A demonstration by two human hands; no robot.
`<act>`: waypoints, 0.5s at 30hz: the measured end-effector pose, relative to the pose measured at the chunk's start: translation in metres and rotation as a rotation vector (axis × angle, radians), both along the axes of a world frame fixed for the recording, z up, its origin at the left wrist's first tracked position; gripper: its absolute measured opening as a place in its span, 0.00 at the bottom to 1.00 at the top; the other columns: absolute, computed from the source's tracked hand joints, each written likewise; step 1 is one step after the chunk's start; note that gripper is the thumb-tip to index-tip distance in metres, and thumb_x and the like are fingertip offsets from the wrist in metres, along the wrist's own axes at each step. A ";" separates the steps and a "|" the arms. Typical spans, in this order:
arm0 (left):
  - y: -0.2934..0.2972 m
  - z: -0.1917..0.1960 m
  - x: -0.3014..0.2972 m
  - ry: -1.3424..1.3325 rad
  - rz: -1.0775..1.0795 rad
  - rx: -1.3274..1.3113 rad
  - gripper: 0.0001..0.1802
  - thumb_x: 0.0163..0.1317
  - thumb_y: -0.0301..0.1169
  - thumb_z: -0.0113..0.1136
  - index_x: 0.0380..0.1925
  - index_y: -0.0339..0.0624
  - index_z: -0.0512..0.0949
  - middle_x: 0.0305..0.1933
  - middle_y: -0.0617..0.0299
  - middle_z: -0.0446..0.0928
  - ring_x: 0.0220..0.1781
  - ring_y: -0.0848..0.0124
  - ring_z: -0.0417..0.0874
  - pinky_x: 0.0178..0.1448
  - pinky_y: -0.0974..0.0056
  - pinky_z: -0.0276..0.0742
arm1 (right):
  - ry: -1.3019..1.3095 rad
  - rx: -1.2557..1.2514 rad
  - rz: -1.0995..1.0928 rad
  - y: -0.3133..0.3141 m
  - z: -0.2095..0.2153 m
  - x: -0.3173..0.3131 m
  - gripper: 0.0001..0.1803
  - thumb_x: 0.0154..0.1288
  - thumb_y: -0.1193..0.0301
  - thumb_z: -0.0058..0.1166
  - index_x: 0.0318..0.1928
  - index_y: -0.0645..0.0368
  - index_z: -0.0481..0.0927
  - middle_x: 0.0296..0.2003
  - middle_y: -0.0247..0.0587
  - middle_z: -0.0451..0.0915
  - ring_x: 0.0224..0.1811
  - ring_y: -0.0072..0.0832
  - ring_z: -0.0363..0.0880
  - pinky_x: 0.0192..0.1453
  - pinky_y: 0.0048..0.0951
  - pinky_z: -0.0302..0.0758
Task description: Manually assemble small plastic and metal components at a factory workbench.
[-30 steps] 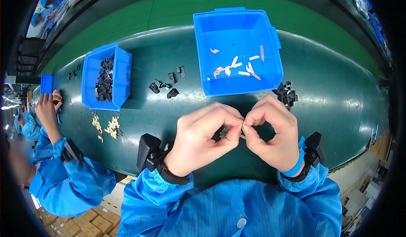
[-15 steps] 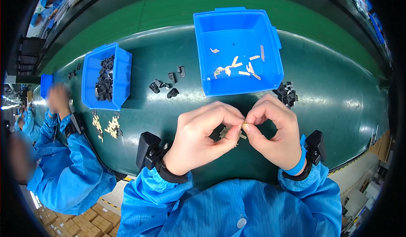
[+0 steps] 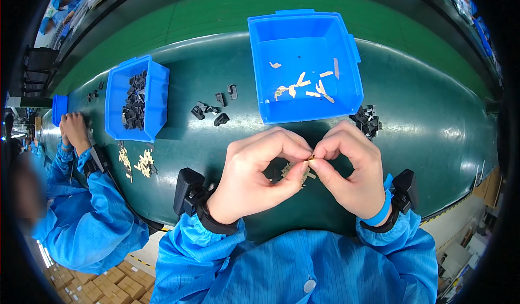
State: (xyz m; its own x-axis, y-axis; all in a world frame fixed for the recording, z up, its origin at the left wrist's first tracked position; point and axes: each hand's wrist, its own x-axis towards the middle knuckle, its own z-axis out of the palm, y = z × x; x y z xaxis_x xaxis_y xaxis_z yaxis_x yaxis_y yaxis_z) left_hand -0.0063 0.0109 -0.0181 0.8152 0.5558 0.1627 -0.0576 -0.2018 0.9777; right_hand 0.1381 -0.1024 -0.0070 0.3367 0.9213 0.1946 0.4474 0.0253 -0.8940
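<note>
My left hand (image 3: 254, 171) and my right hand (image 3: 353, 166) meet fingertip to fingertip above the table. Each is closed in a pinch on one tiny piece, dark and yellowish where it shows between the fingertips. The fingers cover most of it, so its kind cannot be made out. Below the hands, partly hidden by them, pale strips (image 3: 311, 175) lie on the green table (image 3: 411, 136). Just beyond the hands stands a blue bin (image 3: 309, 112) with several pale strips and scraps on its floor. Small black plastic parts (image 3: 370, 124) are heaped at its near right corner.
Loose black parts (image 3: 203, 109) lie left of the bin. A second blue bin (image 3: 157, 106) holds many black parts, with piles of pale strips (image 3: 145, 163) in front of it. At the left, a co-worker's hands (image 3: 75, 130) are over the same table.
My hands stay pinched together, with only a slight shift of the fingertips and left wrist. The co-worker's head has moved a little; the bins and loose parts are unchanged.
</note>
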 end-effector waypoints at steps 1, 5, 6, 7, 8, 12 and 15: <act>0.001 0.001 0.000 0.001 -0.011 0.044 0.05 0.51 0.18 0.63 0.29 0.33 0.79 0.34 0.54 0.82 0.37 0.69 0.83 0.43 0.67 0.78 | 0.007 -0.001 -0.004 0.000 0.000 0.000 0.07 0.51 0.81 0.63 0.29 0.61 0.76 0.27 0.37 0.73 0.28 0.27 0.75 0.31 0.25 0.72; 0.001 0.001 0.001 0.004 -0.018 0.070 0.05 0.50 0.18 0.63 0.29 0.33 0.79 0.35 0.54 0.82 0.38 0.70 0.83 0.43 0.67 0.79 | 0.048 -0.027 -0.010 -0.001 0.000 0.000 0.07 0.52 0.81 0.62 0.30 0.62 0.77 0.27 0.37 0.73 0.27 0.26 0.75 0.31 0.25 0.72; 0.001 0.001 0.001 0.004 -0.018 0.071 0.05 0.50 0.18 0.63 0.29 0.33 0.79 0.35 0.54 0.82 0.38 0.70 0.83 0.43 0.67 0.79 | 0.071 -0.027 -0.008 -0.001 0.000 0.000 0.06 0.53 0.81 0.62 0.30 0.62 0.77 0.27 0.38 0.73 0.27 0.26 0.75 0.31 0.25 0.72; 0.001 0.001 0.000 0.005 -0.017 0.057 0.05 0.50 0.18 0.63 0.29 0.33 0.79 0.35 0.54 0.82 0.37 0.70 0.83 0.43 0.68 0.79 | 0.094 -0.027 -0.006 -0.002 -0.001 0.000 0.06 0.54 0.80 0.62 0.31 0.63 0.77 0.27 0.38 0.73 0.27 0.26 0.75 0.31 0.25 0.72; 0.001 0.000 0.000 0.006 -0.017 0.043 0.05 0.51 0.18 0.63 0.29 0.33 0.79 0.35 0.54 0.82 0.37 0.70 0.83 0.43 0.68 0.79 | 0.094 -0.027 -0.006 -0.001 -0.001 0.000 0.06 0.54 0.80 0.62 0.31 0.63 0.77 0.27 0.38 0.73 0.27 0.26 0.75 0.31 0.25 0.72; -0.001 0.000 0.001 0.004 0.006 0.015 0.05 0.50 0.18 0.63 0.29 0.33 0.79 0.34 0.54 0.82 0.36 0.71 0.83 0.42 0.69 0.79 | 0.078 -0.013 0.013 -0.001 -0.002 0.000 0.05 0.56 0.80 0.60 0.31 0.63 0.77 0.27 0.39 0.73 0.28 0.27 0.75 0.31 0.25 0.72; -0.002 0.001 0.001 0.020 0.022 0.022 0.05 0.50 0.17 0.63 0.28 0.33 0.79 0.34 0.54 0.82 0.35 0.72 0.83 0.42 0.69 0.79 | 0.064 -0.008 0.027 -0.001 -0.001 0.000 0.05 0.56 0.81 0.60 0.31 0.63 0.77 0.28 0.39 0.72 0.28 0.28 0.75 0.32 0.26 0.72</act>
State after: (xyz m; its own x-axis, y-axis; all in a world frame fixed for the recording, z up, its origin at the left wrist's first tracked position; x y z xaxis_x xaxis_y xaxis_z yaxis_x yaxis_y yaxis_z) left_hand -0.0055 0.0092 -0.0168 0.8058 0.5704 0.1590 -0.0333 -0.2244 0.9739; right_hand 0.1382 -0.1038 -0.0080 0.3232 0.9317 0.1659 0.3884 0.0293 -0.9210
